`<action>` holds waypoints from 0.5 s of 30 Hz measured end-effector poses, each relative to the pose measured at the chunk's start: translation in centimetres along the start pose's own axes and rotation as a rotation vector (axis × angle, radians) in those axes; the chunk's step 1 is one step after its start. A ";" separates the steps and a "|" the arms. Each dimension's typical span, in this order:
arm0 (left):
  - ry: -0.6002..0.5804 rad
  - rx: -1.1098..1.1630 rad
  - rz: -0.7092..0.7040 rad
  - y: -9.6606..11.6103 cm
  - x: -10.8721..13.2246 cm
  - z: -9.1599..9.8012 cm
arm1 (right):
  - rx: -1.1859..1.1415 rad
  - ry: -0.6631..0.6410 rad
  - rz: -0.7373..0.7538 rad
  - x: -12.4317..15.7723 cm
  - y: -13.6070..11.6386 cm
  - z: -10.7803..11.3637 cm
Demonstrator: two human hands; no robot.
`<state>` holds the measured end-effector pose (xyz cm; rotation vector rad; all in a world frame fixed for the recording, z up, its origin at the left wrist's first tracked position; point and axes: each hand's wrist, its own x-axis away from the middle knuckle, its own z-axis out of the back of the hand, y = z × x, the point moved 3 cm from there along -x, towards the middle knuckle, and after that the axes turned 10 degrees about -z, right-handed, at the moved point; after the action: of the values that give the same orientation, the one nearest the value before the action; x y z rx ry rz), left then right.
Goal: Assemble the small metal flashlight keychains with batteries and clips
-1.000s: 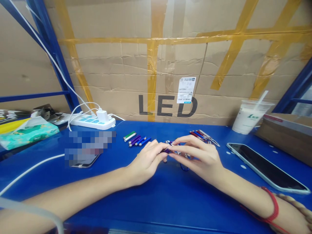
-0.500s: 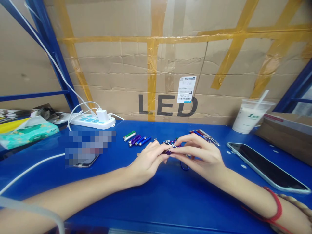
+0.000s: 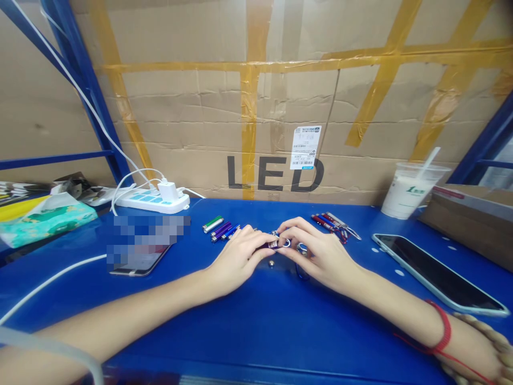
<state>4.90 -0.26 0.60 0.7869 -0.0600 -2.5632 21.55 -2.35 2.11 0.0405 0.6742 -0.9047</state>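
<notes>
My left hand is closed, pinching a small purple metal tube between thumb and fingers; much of it is hidden. At the tube's right end, my right hand is closed with its fingertips on a silver metal ring. On the table just below the fingertips sits a small round silver piece. A blue loop, perhaps a carabiner, shows partly under my right hand. Beyond my left hand lie several small metal tubes in green, silver, purple and blue.
Red and silver tubes with clips lie behind my right hand. A phone and a plastic cup with a straw are at right. Another phone, a power strip and a tissue pack are at left. A cardboard box stands behind.
The fingers have shifted on the tube, and its ring end shows more now. My right hand has moved slightly left. The small round silver piece has come into view below.
</notes>
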 end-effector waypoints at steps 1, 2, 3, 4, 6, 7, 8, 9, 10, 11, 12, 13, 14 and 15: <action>-0.024 -0.076 -0.012 -0.2 0.0 0.1 | -0.003 -0.012 -0.019 0.0 0.2 0.0; -0.056 -0.169 -0.038 -0.3 0.0 0.2 | -0.006 -0.021 -0.039 -0.1 0.3 -0.1; -0.098 -0.275 -0.088 -0.4 0.0 0.3 | -0.006 -0.024 -0.057 -0.1 0.5 -0.1; -0.136 -0.385 -0.150 -0.4 0.0 0.3 | -0.005 -0.022 -0.071 -0.1 0.7 -0.1; -0.157 -0.557 -0.276 -0.4 0.1 0.5 | -0.001 -0.014 -0.086 -0.1 0.9 -0.1; -0.135 -0.621 -0.328 -0.2 0.1 0.6 | 0.000 -0.014 -0.089 -0.1 1.0 -0.2; -0.105 -0.670 -0.375 -0.1 0.2 0.6 | 0.000 -0.015 -0.091 0.0 1.0 -0.2; -0.078 -0.706 -0.417 0.1 0.2 0.6 | 0.002 -0.016 -0.091 -0.1 1.0 -0.2; -0.065 -0.733 -0.456 0.3 0.2 0.6 | 0.005 -0.017 -0.089 -0.1 0.9 -0.2; -0.068 -0.751 -0.490 0.5 0.2 0.5 | 0.009 -0.017 -0.086 -0.1 0.9 -0.2; -0.090 -0.762 -0.510 0.6 0.2 0.3 | 0.013 -0.016 -0.085 -0.1 0.8 -0.2; -0.121 -0.767 -0.516 0.5 0.2 0.2 | 0.016 -0.015 -0.086 -0.1 0.7 -0.2; -0.152 -0.768 -0.510 0.4 0.2 0.2 | 0.017 -0.014 -0.090 -0.1 0.7 -0.2; -0.179 -0.764 -0.486 0.2 0.1 0.2 | 0.014 -0.013 -0.094 -0.1 0.8 -0.2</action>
<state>4.79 -0.56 0.72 0.2869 1.1039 -2.7350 21.96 -1.71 1.86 0.0156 0.6614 -0.9993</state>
